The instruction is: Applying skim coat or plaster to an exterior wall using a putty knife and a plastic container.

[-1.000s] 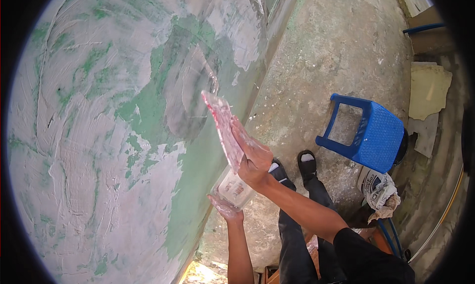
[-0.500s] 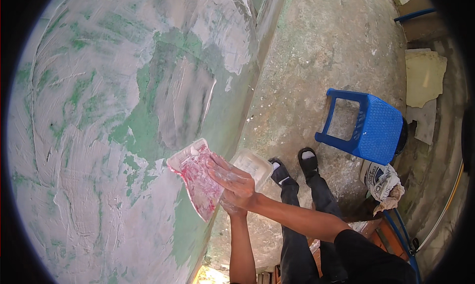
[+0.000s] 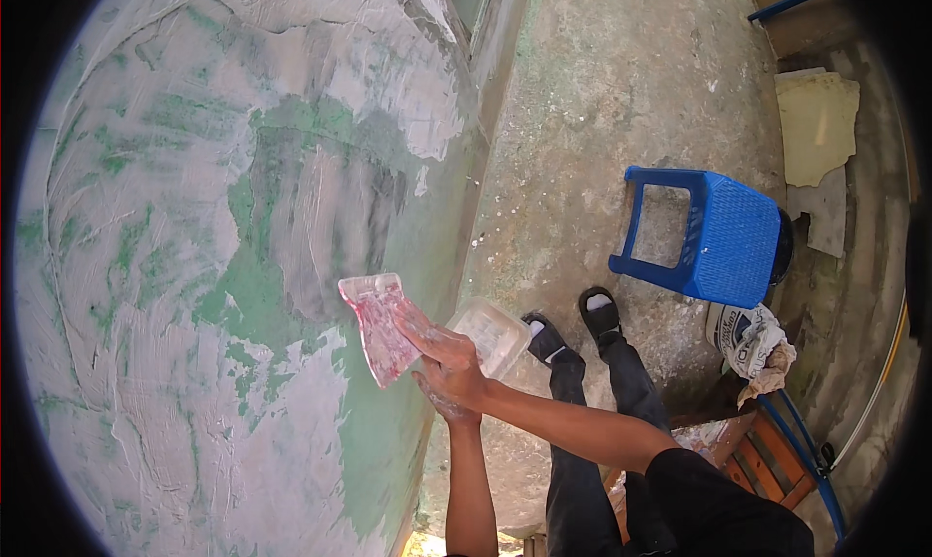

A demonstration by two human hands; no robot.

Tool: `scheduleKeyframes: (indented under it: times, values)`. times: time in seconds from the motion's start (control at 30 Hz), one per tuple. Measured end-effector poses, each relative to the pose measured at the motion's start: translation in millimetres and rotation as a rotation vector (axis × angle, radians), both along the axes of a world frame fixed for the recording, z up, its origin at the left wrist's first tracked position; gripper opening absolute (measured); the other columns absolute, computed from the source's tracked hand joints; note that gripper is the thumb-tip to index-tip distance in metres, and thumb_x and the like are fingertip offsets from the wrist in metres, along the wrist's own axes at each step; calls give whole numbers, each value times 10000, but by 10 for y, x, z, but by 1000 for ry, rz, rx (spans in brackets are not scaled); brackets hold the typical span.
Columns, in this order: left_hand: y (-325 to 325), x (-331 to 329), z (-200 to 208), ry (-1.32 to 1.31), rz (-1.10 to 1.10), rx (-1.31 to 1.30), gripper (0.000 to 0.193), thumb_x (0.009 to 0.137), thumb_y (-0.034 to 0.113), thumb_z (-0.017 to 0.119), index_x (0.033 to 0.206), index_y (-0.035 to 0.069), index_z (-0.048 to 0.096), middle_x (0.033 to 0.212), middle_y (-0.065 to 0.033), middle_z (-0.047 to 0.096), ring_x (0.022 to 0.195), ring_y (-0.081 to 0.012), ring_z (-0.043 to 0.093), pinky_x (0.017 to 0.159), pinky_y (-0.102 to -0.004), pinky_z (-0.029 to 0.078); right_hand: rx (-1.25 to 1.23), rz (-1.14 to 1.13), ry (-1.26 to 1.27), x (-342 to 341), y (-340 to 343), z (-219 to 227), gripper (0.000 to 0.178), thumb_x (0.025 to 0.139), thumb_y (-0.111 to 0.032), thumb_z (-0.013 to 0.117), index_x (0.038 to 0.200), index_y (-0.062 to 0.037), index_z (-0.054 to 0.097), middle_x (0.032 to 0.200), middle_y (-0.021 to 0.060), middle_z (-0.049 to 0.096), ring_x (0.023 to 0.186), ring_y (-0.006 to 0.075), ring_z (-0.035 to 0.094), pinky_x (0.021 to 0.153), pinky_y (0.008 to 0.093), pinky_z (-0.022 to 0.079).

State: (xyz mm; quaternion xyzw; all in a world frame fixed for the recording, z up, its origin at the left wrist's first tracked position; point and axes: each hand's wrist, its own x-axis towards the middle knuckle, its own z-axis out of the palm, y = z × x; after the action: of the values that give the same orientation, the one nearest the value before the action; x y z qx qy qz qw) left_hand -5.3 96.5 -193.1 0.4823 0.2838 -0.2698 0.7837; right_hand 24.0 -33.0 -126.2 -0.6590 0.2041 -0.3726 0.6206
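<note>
My right hand point(image 3: 447, 351), white with smears, is closed on a flared putty spreader point(image 3: 380, 326). Its pinkish-red face is coated with whitish paste, and its wide blade points left. Just below, my left hand point(image 3: 449, 402) is partly covered by the right one. It seems to grip a translucent plastic tub point(image 3: 493, 336) with pale residue inside, though most of its fingers are hidden. Left of the hands stretches a green wall point(image 3: 228, 290), streaked with rough white-grey putty. The spreader appears in front of it; whether they touch I cannot tell.
A blue plastic stool point(image 3: 733, 236) lies tipped on the stained concrete floor point(image 3: 573, 120). Beyond my sandalled feet point(image 3: 600, 311) stand a white bucket point(image 3: 728, 329) and a crumpled bag point(image 3: 762, 353). A slatted wooden piece point(image 3: 772, 455) and a blue tube point(image 3: 825, 499) are at lower right.
The spreader has turned, so its face looks narrower, and its lower corner has risen. My right hand has shifted slightly left. The wall and stool sit a little farther left in view.
</note>
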Motion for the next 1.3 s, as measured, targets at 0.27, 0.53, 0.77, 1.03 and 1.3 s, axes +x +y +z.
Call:
scheduleKeyframes:
  times: [0.27,0.53,0.77,1.03,1.3]
  values:
    - [-184,15,35,12,-94,-19,634,1017,586,243,1451,133,335,1424,-65,431,1324,-261,405,1122,-446,317,-7,-218,-11,271,-784,-34,669,680,220,458,1255,-66,645,1254,174,638,1207,326,592,987,346,494]
    - [409,-23,-354,-731,-536,589,528,1020,387,453,1434,76,346,1386,-67,434,1262,-200,432,1096,-380,342,-13,-123,-72,430,-113,177,723,689,216,542,1350,-78,561,1385,145,545,1298,346,499,1036,388,476]
    - [59,-35,-317,-301,-281,35,517,1031,402,422,1448,108,344,1401,-50,438,1255,-206,451,1086,-387,360,-59,-39,-87,-165,-57,100,665,690,236,500,1273,-56,628,1302,161,613,1254,363,543,1017,395,488]
    - [63,-141,-348,-175,-283,-36,520,1038,437,380,1462,139,338,1419,-40,436,1256,-218,461,1084,-399,373,19,-244,-121,591,-560,676,683,690,225,514,1297,-73,609,1338,152,587,1286,371,508,1005,404,498]
    - [134,-225,-545,-103,-227,-121,533,1034,447,385,1467,142,330,1422,-40,433,1260,-222,458,1088,-404,370,26,106,-121,-211,41,556,661,685,201,536,1297,-38,604,1341,172,583,1279,378,521,1024,441,479]
